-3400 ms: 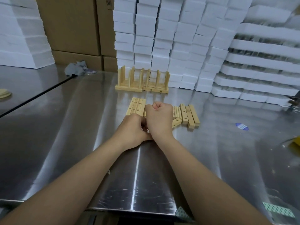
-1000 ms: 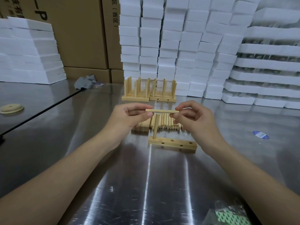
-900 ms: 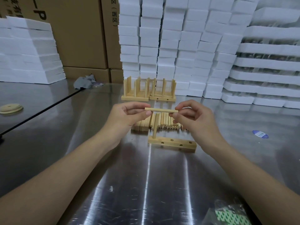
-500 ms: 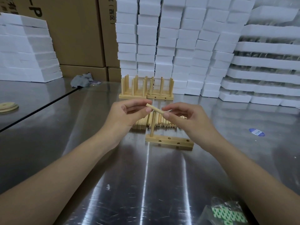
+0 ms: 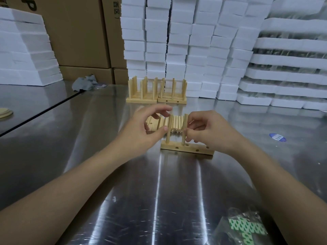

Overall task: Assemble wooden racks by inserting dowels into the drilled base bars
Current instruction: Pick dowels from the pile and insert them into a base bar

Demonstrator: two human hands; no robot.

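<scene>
Where the pale rectangular wooden base bar (image 5: 187,148) lies flat on the brushed, reflective steel table (image 5: 88,138), near the centre and slightly right, 2 round light-wood dowels stand upright in its top holes. The left upright dowel (image 5: 169,129) rises from the bar's left end with nothing holding it. The second upright dowel (image 5: 184,129) stands just right of it, pinched low on its shaft between thumb and fingertips of the right hand (image 5: 210,131). The left hand (image 5: 141,131) hovers just left of the dowels, its fingers loosely spread and curved and gripping nothing. Small dark round holes show along the bar's near face and on its top toward the right end.

Just behind the bar, a row of loose smooth cylindrical dowels (image 5: 175,123) lies side by side on the table, with flat drilled spare bars (image 5: 152,123) to their left, partly hidden by the left hand.

Farther back, 2 finished wooden racks (image 5: 156,92) stand touching each other, each a flat base with thin upright pegs.

Behind them rise stacked white foam blocks (image 5: 185,41), matte and grainy, with brown cardboard boxes (image 5: 79,32) to the left and a crumpled grey cloth (image 5: 85,84) at their foot. A round wooden disc (image 5: 5,112) sits at the far left edge. At the near right lies a crinkled clear plastic bag (image 5: 244,225) holding green-and-white printed pieces; what they are I cannot tell. A small blue oval sticker (image 5: 277,137) lies on the table at the right.
</scene>
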